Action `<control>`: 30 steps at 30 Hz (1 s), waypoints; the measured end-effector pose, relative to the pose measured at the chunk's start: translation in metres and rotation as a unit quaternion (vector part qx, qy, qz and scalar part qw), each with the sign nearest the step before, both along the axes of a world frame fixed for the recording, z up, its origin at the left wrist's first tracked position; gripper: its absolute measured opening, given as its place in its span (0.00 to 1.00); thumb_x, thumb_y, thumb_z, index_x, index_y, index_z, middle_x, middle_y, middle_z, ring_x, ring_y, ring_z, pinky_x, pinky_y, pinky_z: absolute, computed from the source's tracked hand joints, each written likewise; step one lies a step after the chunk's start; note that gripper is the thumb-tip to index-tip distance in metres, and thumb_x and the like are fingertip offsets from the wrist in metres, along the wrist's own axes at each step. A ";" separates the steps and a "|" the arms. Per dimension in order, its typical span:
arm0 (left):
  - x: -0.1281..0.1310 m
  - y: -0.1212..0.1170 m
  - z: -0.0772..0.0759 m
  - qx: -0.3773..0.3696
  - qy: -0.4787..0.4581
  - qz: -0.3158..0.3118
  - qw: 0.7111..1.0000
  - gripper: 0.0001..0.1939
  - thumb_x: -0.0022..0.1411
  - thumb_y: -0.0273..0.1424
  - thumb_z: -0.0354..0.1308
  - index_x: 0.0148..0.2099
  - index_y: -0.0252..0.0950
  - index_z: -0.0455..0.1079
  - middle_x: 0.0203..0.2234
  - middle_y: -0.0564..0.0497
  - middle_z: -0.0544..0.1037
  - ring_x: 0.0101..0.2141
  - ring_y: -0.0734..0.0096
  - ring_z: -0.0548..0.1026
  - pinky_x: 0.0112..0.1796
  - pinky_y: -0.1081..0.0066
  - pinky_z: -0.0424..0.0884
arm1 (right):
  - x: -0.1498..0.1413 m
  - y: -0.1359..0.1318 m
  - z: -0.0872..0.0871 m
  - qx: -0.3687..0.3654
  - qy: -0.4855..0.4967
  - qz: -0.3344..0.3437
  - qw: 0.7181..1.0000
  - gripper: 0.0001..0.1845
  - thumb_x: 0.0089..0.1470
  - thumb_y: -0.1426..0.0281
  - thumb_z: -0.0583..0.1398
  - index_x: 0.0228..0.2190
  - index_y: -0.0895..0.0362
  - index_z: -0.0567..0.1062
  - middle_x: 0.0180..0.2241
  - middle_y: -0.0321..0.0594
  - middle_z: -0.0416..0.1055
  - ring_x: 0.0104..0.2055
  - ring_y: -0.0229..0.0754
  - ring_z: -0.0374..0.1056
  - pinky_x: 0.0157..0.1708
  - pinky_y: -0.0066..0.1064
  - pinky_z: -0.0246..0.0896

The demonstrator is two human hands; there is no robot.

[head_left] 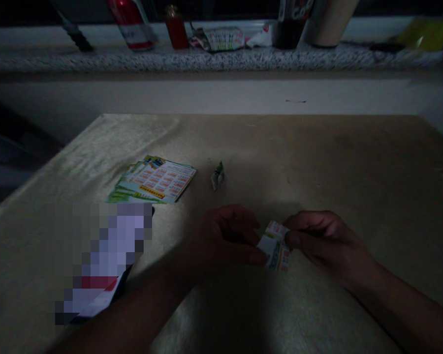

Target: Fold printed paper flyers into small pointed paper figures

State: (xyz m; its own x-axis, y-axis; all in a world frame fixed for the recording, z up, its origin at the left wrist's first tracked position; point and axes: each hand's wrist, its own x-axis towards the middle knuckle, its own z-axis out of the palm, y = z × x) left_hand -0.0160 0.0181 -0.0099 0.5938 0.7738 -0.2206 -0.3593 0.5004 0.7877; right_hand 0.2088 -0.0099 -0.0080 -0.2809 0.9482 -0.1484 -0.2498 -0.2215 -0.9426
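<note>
Both my hands meet over the near middle of a tan table (335,157). My left hand (227,236) pinches the left side of a small folded printed paper (276,244). My right hand (323,238) pinches its right side with curled fingers. The paper is white with green and orange print and is held just above the table. A smaller folded paper piece (217,175) stands on the table beyond my left hand.
A fanned stack of printed flyers (153,182) lies at the left. A blurred-out flat object (103,260) lies at the near left. A speckled stone ledge (206,59) behind carries a red can (131,22), a red bottle (176,27), packets and cups.
</note>
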 end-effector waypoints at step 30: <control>0.000 0.009 -0.013 0.014 -0.027 -0.017 0.999 0.23 0.47 0.19 0.74 0.28 0.35 0.59 0.23 0.58 0.78 0.26 0.77 0.78 0.28 0.80 0.72 | 0.002 -0.002 0.001 -0.077 0.085 0.037 0.993 0.09 0.46 0.65 0.75 0.30 0.57 0.86 0.26 0.39 0.81 0.28 0.36 0.75 0.30 0.24 0.71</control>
